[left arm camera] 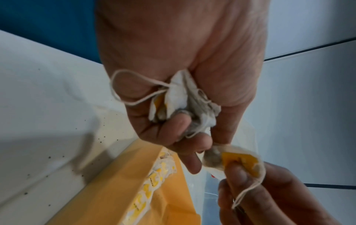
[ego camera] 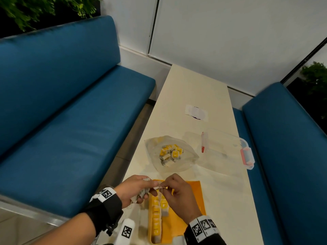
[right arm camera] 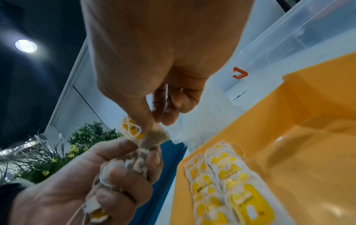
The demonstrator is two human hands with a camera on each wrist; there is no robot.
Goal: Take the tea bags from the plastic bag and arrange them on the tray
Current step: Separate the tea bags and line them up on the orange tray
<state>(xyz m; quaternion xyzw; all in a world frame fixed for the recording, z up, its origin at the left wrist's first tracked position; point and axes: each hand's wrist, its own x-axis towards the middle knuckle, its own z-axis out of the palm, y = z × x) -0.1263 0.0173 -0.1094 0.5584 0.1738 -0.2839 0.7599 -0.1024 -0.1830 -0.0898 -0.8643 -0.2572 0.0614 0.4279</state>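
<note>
My left hand [ego camera: 146, 190] grips a crumpled bunch of tea bags [left arm camera: 183, 103] with loose strings, just above the near left corner of the yellow tray [ego camera: 194, 195]. Touching it, my right hand [ego camera: 163, 187] pinches a single tea bag [left arm camera: 227, 159] by its yellow tag [right arm camera: 133, 129] and string. Inside the tray, two rows of yellow-tagged tea bags [right arm camera: 221, 182] lie along the left side. The clear plastic bag [ego camera: 170, 154] sits open on the table beyond the tray, with several tea bags inside.
A clear plastic box [ego camera: 228, 151] with red latches lies right of the bag. A white block with a black marker [ego camera: 127, 230] stands by my left forearm. Blue benches [ego camera: 70, 129] flank the narrow cream table [ego camera: 221, 200].
</note>
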